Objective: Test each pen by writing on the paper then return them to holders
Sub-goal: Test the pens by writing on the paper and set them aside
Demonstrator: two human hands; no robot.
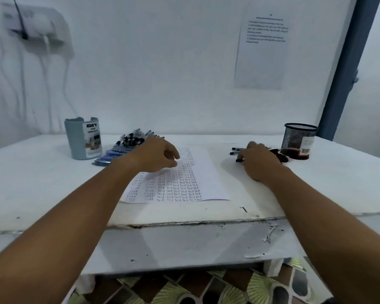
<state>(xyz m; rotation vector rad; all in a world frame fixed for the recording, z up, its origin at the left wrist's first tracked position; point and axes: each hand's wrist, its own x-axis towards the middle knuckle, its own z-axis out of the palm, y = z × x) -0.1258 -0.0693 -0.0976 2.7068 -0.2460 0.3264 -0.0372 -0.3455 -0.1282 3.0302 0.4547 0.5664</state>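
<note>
— How many holders stood on the surface (53,183)?
— Two: a grey cup (83,138) at left, a black mesh cup (299,140) at right.
— And pens?
— One heap (127,143) beside the grey cup, too many to count; about three loose pens (237,150) near the mesh cup.
— The grips?
— The left hand (155,155) hovered loosely curled, holding nothing, over the one paper (180,178). The right hand (259,162) lay on the loose pens; whether it gripped one, I couldn't tell.

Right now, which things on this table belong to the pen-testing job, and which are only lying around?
Belonging to the job:
- paper filled with test words
- blue pen pile
- black pens under the right hand
- grey holder
- mesh holder
- left hand, over the paper

Just there:
- printed notice on the wall
- wall cables
</note>
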